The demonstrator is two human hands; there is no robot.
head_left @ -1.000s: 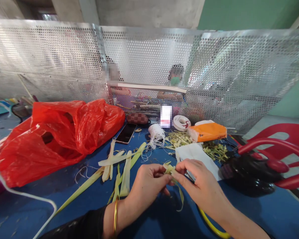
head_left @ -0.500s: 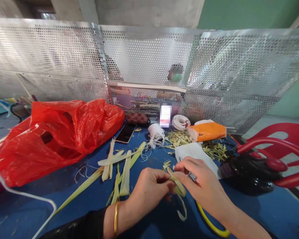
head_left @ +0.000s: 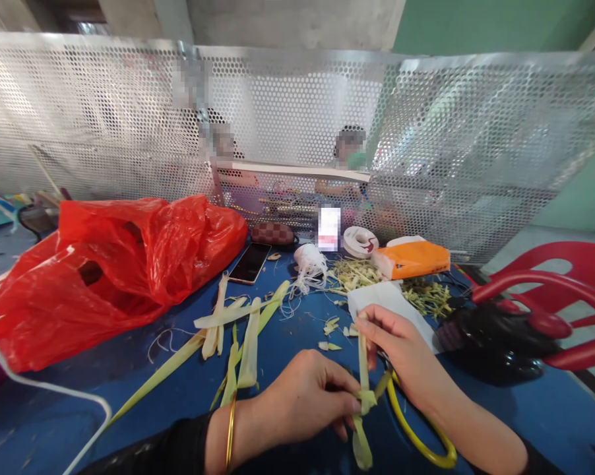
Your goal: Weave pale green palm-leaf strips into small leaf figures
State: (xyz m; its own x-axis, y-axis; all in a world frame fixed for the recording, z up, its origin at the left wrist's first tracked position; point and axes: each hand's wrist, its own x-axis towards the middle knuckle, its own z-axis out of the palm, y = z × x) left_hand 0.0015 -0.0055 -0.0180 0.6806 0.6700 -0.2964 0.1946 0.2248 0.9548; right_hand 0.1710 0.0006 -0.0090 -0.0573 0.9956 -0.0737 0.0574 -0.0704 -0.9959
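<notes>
Blue table (head_left: pixel 549 429), narrow pale-green strip (head_left: pixel 363 363)

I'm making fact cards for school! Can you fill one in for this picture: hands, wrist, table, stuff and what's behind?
Left hand: pinching a pale green leaf strip
Right hand: holding the strip's upper end
Left wrist: gold bangle
Table: blue
Left side: red plastic bag
Middle: phone, white string
Right side: orange packet, dark pot with red handle
Behind: metal screen full of holes

Leaf strip (head_left: pixel 363 363) partly hidden in left fingers (head_left: pixel 344 402); red chair (head_left: pixel 584 264) cut by right edge
</notes>
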